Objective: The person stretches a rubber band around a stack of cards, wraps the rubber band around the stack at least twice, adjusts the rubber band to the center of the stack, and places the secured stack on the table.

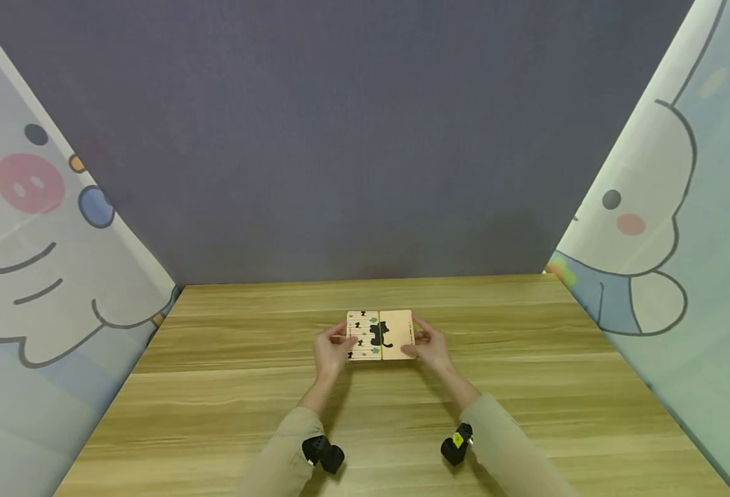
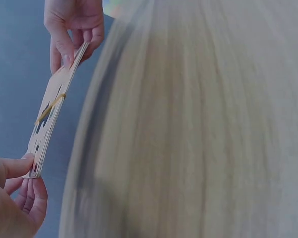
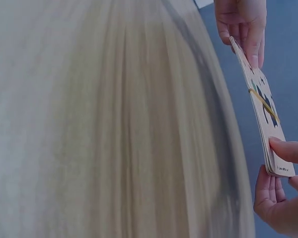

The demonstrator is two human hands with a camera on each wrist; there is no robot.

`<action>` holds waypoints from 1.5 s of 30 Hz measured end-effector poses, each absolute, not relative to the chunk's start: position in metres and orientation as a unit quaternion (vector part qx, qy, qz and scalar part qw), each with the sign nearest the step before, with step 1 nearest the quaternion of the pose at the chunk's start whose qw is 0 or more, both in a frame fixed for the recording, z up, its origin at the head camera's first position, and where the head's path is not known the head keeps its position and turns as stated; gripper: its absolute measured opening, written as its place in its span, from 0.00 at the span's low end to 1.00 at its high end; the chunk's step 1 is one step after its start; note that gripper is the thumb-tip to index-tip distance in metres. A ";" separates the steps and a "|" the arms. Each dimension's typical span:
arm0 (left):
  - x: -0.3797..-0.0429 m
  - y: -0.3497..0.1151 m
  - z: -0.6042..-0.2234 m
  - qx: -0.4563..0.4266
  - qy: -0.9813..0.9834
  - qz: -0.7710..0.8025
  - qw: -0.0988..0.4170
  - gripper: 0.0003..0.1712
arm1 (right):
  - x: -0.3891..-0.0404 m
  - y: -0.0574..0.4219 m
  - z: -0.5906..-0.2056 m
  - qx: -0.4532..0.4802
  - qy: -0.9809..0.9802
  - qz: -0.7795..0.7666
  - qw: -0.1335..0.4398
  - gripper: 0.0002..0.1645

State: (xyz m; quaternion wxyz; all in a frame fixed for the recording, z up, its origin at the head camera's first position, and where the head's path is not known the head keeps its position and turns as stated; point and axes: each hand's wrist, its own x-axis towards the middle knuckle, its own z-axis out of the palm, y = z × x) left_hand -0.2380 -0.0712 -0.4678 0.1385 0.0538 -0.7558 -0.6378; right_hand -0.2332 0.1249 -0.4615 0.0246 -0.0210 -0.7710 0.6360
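A small stack of cream cat-print notebooks (image 1: 399, 331) is held up over the wooden table, a yellow rubber band (image 1: 380, 336) around its middle. Little black cats and lines pattern its left half; a larger black cat marks the plainer right half. My left hand (image 1: 330, 352) pinches the left end, thumb on top and fingers beneath. At the opposite end, my right hand (image 1: 430, 351) pinches it the same way. Several thin layers (image 3: 264, 136) show along the edge in the right wrist view. The left wrist view also has the stack (image 2: 45, 119) tilted between both hands.
The wood-grain table (image 1: 228, 400) spreads beneath my arms. A dark grey panel (image 1: 365, 138) rises behind its far edge. Cartoon-printed curtains hang at the left (image 1: 92, 297) and right (image 1: 682, 359). A black wrist camera (image 1: 323, 453) sits on my left sleeve, another (image 1: 455, 449) on my right.
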 end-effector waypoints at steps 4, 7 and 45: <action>-0.244 -0.071 -0.474 0.049 -0.763 -0.631 0.131 0.20 | -0.240 0.126 -0.467 -0.032 -0.789 0.613 0.019 0.44; -0.248 -0.072 -0.479 0.046 -0.765 -0.630 0.122 0.21 | -0.246 0.127 -0.472 -0.042 -0.799 0.600 0.013 0.43; -0.261 -0.083 -0.493 0.061 -0.804 -0.587 0.074 0.14 | -0.252 0.124 -0.477 -0.036 -0.856 0.515 -0.026 0.27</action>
